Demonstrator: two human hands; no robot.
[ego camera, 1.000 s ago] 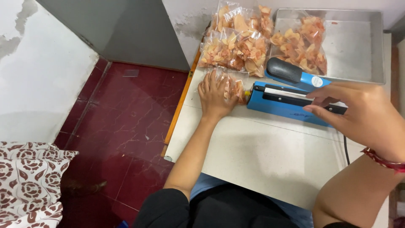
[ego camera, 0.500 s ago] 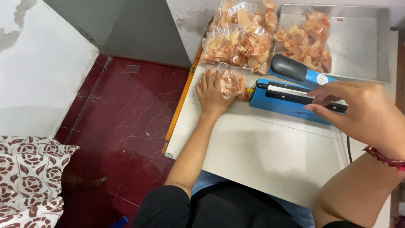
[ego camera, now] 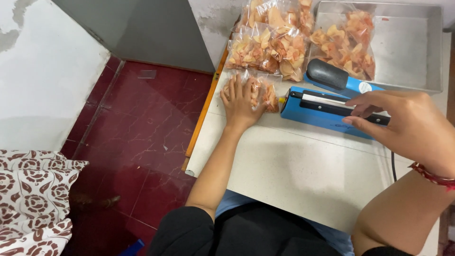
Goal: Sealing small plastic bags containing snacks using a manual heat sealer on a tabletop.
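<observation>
My left hand (ego camera: pixel 239 102) lies flat on a small clear bag of orange chips (ego camera: pixel 268 92) at the table's left edge, pressing it down. The bag's right end touches a blue heat sealer (ego camera: pixel 313 111) whose black-handled arm (ego camera: pixel 327 75) is raised. My right hand (ego camera: pixel 407 123) hovers over the sealer's base with its fingers apart; the fingertips rest at the black sealing bar and hold nothing I can see. A red thread bracelet sits on that wrist.
Several filled chip bags (ego camera: pixel 270 47) lie stacked behind the sealer. One more bag (ego camera: pixel 348 45) rests in a metal tray (ego camera: pixel 412 47) at the back right. The pale table (ego camera: pixel 294 175) drops off left to a red floor (ego camera: pixel 142 118). A patterned cloth (ego camera: pixel 28 199) lies bottom left.
My view has shifted slightly. My left hand stays on the bag by the sealer, and my right hand has drawn a little back along the sealing bar.
</observation>
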